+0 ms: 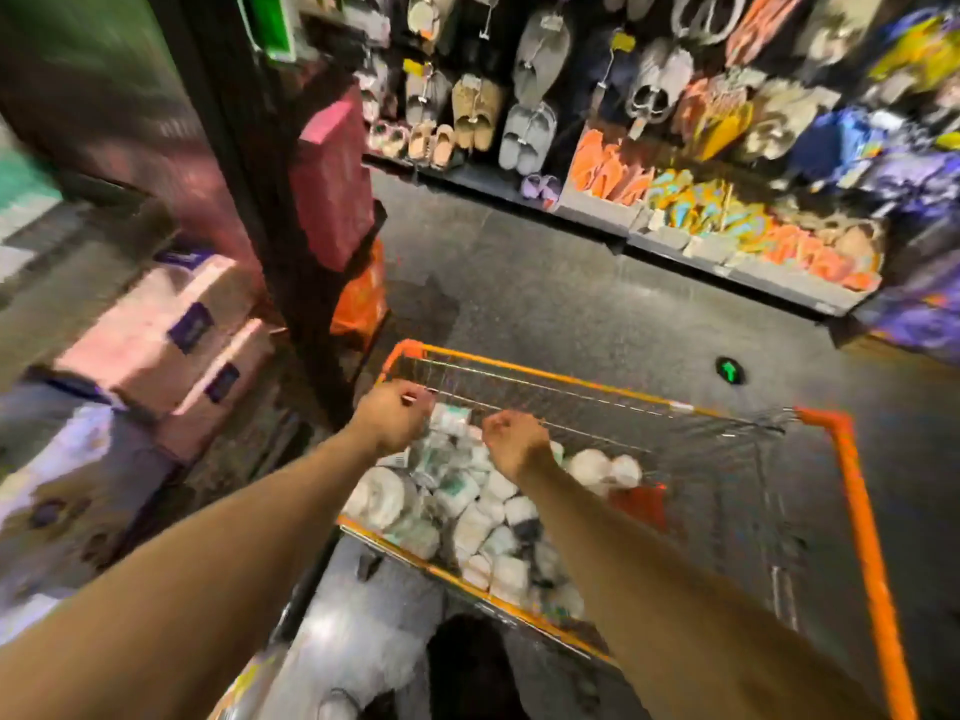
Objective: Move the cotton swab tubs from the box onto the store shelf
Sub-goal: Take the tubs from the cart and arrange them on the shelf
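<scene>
Several white cotton swab tubs (470,504) with green labels lie piled in the left part of an orange-rimmed wire cart (852,491). Both my bare arms reach over the cart from below. My left hand (392,420) hovers above the tubs at the cart's far left corner, fingers curled downward. My right hand (514,444) is over the middle of the pile, its back towards me and its fingers curled under. Motion blur hides whether either hand holds a tub. No box is visible.
A dark shelf post (291,283) stands left of the cart, with pink packs (171,324) stacked on the left shelves. Across the grey aisle floor (545,283) hang slippers and sandals (530,122). A red item (641,504) lies in the cart.
</scene>
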